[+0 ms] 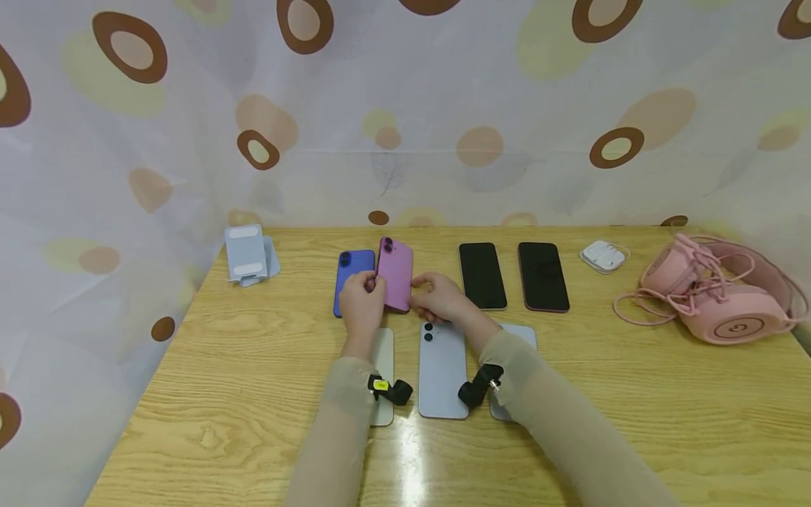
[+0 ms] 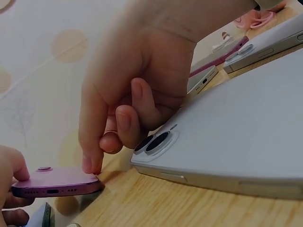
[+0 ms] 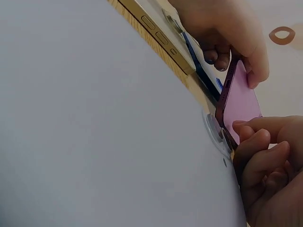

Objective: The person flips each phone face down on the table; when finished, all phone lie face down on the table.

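Both hands, left hand (image 1: 361, 303) and right hand (image 1: 437, 297), pinching opposite edges of purple phone (image 1: 395, 276).

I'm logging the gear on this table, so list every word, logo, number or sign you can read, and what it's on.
"G"-like emblem: on the ear cup of the pink headset, a single curled mark, too blurred to be sure of.
Yellow tag on the left wrist camera strap: print too small to read.
Purple phone held by both hands, blue phone, two black-screened phones: no legible text.
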`<state>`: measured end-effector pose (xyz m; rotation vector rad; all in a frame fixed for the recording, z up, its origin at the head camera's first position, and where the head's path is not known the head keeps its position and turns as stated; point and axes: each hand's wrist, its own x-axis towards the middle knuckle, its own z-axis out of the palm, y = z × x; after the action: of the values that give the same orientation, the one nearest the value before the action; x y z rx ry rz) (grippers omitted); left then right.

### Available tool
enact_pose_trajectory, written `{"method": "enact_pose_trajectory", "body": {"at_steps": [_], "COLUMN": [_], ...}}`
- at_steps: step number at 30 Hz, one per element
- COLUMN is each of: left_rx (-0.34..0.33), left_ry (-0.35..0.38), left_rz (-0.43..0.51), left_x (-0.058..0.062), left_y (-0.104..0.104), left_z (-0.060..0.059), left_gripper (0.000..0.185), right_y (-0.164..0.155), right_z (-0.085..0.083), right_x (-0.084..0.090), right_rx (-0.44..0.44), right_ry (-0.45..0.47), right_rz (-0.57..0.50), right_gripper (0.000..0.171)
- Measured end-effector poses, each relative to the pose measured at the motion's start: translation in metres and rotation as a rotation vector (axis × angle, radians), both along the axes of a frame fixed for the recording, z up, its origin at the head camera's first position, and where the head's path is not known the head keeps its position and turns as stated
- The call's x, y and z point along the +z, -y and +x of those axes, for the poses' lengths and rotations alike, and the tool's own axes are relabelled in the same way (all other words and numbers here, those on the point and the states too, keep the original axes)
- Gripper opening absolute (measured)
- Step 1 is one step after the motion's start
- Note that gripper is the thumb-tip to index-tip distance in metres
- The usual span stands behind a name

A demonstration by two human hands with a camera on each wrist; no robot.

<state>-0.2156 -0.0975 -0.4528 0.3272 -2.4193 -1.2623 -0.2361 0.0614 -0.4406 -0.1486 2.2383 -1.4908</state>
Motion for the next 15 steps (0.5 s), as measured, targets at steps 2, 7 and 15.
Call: {"method": "enact_pose_trajectory", "body": {"at_steps": [2, 7, 15], "left_rx": [-0.023, -0.109, -0.233], "left_ry": [0.011, 0.029, 0.036], "left_rz": [-0.032, -0.12, -0.238], "left_x": [0.001, 0.001, -0.003], "left_y": [-0.001, -0.001, -0.003], "left_z": [0.001, 0.0, -0.002], "left_gripper": [0.023, 0.025, 0.025], "right_y": [-0.003, -0.013, -0.026], "right_z": [0.0, -0.002, -0.002], "right_x": [0.0, 0.0, 0.005], "right_rx": [0.003, 0.012, 0.031], "right_ry": [-0.013, -0.058, -0.074], "right_rz": [0.014, 0.076, 0.14], "right_gripper": [0.046, 0.046, 0.045]}}
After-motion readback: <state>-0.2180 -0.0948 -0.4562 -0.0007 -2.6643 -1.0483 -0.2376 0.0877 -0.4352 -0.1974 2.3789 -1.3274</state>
